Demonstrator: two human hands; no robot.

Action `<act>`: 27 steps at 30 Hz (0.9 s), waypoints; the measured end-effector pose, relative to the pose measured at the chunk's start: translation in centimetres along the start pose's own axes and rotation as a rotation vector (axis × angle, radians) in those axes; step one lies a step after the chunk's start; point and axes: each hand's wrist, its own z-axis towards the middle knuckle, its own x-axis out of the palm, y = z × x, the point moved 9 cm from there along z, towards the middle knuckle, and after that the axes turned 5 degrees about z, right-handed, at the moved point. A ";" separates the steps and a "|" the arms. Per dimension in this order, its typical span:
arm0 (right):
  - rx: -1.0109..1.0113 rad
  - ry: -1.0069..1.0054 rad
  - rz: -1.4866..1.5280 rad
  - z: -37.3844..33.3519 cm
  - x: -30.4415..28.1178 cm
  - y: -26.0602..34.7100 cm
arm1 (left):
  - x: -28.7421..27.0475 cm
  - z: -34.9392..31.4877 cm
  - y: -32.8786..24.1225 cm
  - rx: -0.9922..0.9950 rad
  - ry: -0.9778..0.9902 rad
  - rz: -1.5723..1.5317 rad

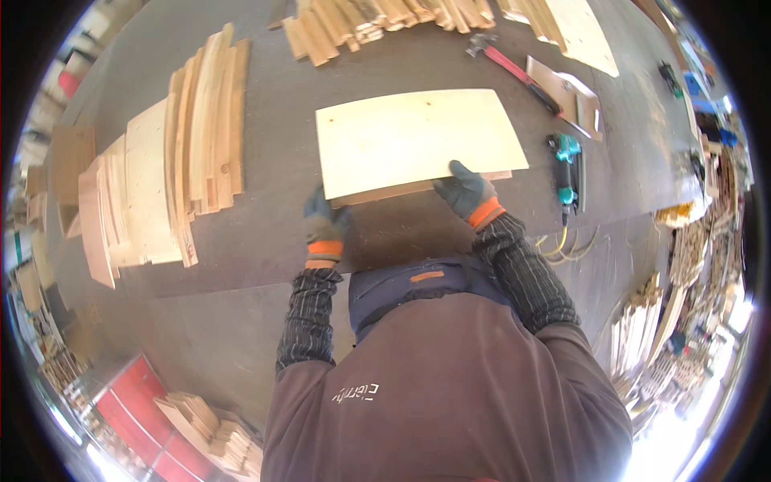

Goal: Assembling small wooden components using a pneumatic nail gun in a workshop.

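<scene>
A pale rectangular wooden panel (418, 136) lies in front of me, its near edge toward my body. My left hand (324, 223), in a dark glove with an orange cuff, grips the panel's near left corner. Along the near edge, farther right, my right hand (467, 193) holds the panel with the thumb on its top face and the other fingers partly hidden. Beneath the near edge shows a narrow wooden strip (393, 191); how it meets the panel is hidden.
Wooden strips (213, 120) and boards (148, 177) lie at left on the dark table (281, 161). More strips (321, 32) sit at the far side. A red-handled hammer (522, 74), a teal power tool (565, 169) and a small open box (574, 100) lie to the right.
</scene>
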 end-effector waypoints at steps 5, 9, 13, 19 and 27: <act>0.271 -0.159 -0.691 -4.7 -1.0 -0.5 | 0.2 -1.9 3.2 -0.242 0.000 -0.270; -0.364 -0.336 -1.265 -5.7 -9.0 9.9 | -0.6 0.3 0.0 -0.227 0.132 -0.226; -0.803 -0.440 -1.622 -7.1 -8.9 17.6 | 0.9 -0.7 1.6 -0.248 0.161 -0.201; -0.884 -0.112 -2.085 -4.8 -7.0 15.8 | 0.7 0.2 0.1 -0.226 0.215 0.075; -1.000 -0.094 -2.102 -3.7 -8.6 15.6 | 0.8 0.3 -0.9 -0.109 0.093 0.169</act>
